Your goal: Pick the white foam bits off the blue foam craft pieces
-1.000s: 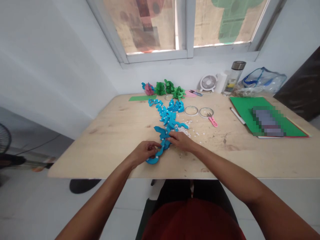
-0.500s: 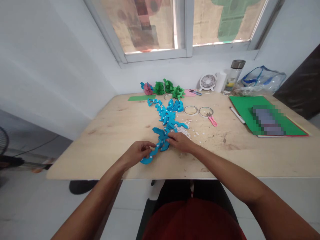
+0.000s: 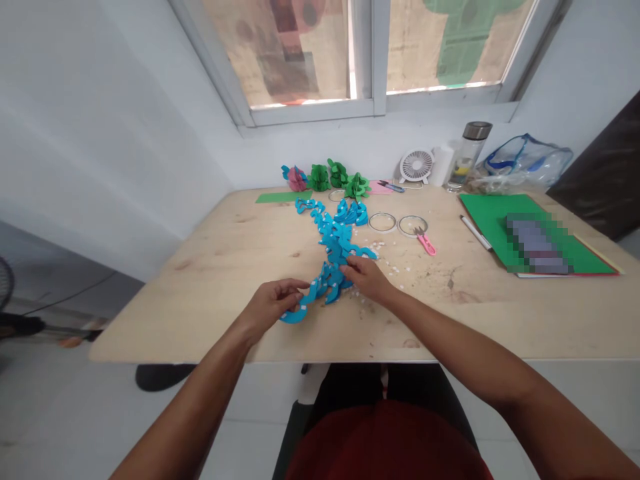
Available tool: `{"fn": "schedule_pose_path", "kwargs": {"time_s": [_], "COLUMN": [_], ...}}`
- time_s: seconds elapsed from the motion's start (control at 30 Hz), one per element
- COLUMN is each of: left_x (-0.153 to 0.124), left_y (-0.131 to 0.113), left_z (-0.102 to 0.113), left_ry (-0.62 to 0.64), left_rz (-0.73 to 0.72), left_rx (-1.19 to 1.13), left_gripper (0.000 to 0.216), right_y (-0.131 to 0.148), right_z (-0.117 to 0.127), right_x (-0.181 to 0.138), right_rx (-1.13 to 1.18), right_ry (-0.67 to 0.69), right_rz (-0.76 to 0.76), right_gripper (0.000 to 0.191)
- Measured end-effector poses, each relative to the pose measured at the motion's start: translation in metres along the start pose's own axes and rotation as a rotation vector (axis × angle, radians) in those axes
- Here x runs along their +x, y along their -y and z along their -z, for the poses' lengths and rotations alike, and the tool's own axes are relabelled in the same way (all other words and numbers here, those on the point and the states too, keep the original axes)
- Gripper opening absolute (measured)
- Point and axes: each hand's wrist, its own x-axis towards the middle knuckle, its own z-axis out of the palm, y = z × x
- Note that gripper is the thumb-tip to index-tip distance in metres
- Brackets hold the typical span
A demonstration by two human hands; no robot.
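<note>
A long chain of blue cut-paper pieces (image 3: 334, 235) with white dots runs down the middle of the wooden table (image 3: 225, 267) toward me. My left hand (image 3: 273, 303) pinches the near end of the chain, fingers closed on a curved blue piece. My right hand (image 3: 367, 279) grips the chain a little farther along, fingers closed on the blue paper. Small white scraps (image 3: 387, 263) lie scattered just right of my right hand.
Green and pink paper flowers (image 3: 333, 176) stand at the table's back edge. Two tape rings (image 3: 397, 222), pink scissors (image 3: 426, 241), a small white fan (image 3: 416, 165), a bottle (image 3: 470, 152), a plastic bag (image 3: 525, 163) and green paper sheets (image 3: 487, 217) with a pen (image 3: 475, 231) occupy the right side.
Both hands have gathered the near end of the blue chain; the left hand drew its end leftward and the right hand shifted slightly up the table.
</note>
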Motion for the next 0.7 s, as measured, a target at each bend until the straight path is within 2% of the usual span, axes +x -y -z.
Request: {"fn": "schedule_pose_path", "kwargs": {"time_s": [0.1, 0.23, 0.47, 0.7], "left_x": [0.012, 0.031, 0.053, 0.067], "left_y": [0.001, -0.006, -0.025, -0.041], "left_z": [-0.007, -0.019, -0.033, -0.044], "left_ry": [-0.102, -0.17, -0.041, 0.077], "left_rz": [-0.017, -0.05, -0.092, -0.094], "left_rx": [-0.113, -0.295, -0.506, -0.561], "left_gripper": [0.036, 0.039, 0.045, 0.033], "right_y": [0.0, 0.0, -0.007, -0.01], "right_z": [0.004, 0.008, 0.014, 0.016], "right_x": [0.002, 0.004, 0.007, 0.007], "right_rx": [0.102, 0.271, 0.346, 0.294], "right_ry": [-0.12, -0.182, -0.228, -0.255], "right_rz": [-0.043, -0.086, -0.149, -0.167], "right_gripper": [0.026, 0.023, 0.023, 0.026]}}
